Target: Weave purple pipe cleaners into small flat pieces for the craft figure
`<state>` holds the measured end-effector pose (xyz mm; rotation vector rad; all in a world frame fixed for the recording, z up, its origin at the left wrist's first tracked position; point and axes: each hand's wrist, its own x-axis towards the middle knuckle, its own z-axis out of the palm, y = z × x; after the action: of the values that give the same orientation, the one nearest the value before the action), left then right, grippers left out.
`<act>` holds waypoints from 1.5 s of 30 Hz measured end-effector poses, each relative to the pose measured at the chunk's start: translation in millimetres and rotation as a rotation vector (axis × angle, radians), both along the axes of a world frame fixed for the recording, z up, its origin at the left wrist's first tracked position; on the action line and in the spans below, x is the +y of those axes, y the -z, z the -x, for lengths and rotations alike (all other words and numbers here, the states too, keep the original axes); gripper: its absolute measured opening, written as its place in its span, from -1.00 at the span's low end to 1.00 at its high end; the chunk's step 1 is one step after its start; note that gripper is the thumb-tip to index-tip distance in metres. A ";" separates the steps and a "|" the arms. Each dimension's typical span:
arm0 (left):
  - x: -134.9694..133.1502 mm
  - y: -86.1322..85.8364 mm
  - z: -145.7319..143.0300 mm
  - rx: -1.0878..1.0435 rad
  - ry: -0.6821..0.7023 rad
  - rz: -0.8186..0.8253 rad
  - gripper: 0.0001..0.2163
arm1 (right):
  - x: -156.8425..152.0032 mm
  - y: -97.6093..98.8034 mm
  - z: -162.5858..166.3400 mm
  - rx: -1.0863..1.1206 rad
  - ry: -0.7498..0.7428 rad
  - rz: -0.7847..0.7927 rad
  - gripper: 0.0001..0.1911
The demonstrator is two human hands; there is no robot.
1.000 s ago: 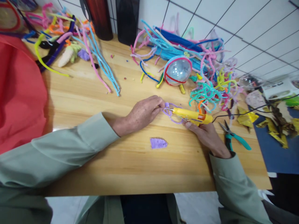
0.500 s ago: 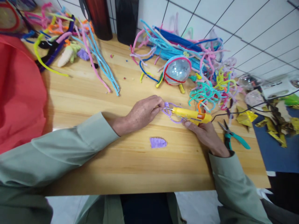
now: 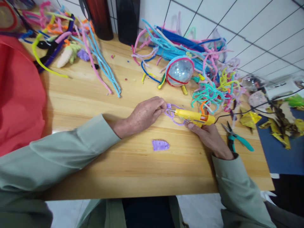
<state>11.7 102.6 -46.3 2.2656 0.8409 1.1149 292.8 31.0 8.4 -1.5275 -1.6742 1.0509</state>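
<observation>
Between the fingertips of my left hand (image 3: 149, 112) is the end of a purple pipe cleaner (image 3: 178, 123), bent into loops; part of it is hidden behind the fingers. My right hand (image 3: 210, 136) is closed around a yellow hot glue gun (image 3: 193, 116). Its metal nozzle points left and reaches the purple loops close to my left fingertips. Whether glue is coming out is too small to see. Below the hands, a flat purple ribbed piece (image 3: 161, 145) with one rounded end lies on the wooden table (image 3: 133, 171).
Teal-handled pliers (image 3: 239, 139) lie right of my right hand, near the glue gun's black cord (image 3: 234, 113). Behind are a heap of pipe cleaners (image 3: 175, 47) and a clear dome (image 3: 180, 72). Red cloth (image 3: 21, 95) covers the left side. Two dark bottles (image 3: 128, 20) stand at the wall.
Both hands, the glue gun and the purple loops keep practically the same positions. The whole view has shifted very slightly.
</observation>
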 end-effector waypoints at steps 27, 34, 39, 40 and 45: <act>0.1 1.8 -0.3 -0.011 -0.010 0.006 -0.91 | 0.7 0.0 0.3 -0.006 -0.012 0.001 -0.58; 0.3 1.0 0.2 0.001 -0.002 0.032 -0.92 | 0.5 -1.0 0.9 -0.004 0.008 -0.003 -0.61; 0.6 1.5 -0.3 0.005 -0.005 0.044 -0.92 | 0.5 -2.9 3.7 0.000 0.000 0.009 -0.56; 0.6 1.5 -0.4 0.008 -0.006 0.045 -0.92 | 0.6 -3.1 3.8 -0.002 -0.002 0.010 -0.56; 0.2 -0.1 -0.3 0.008 -0.005 0.025 -0.92 | 0.7 0.2 -0.5 -0.004 0.006 -0.006 -0.58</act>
<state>12.0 102.8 -46.2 2.2500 0.8601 1.0921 293.3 31.7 8.2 -1.5312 -1.6731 1.0395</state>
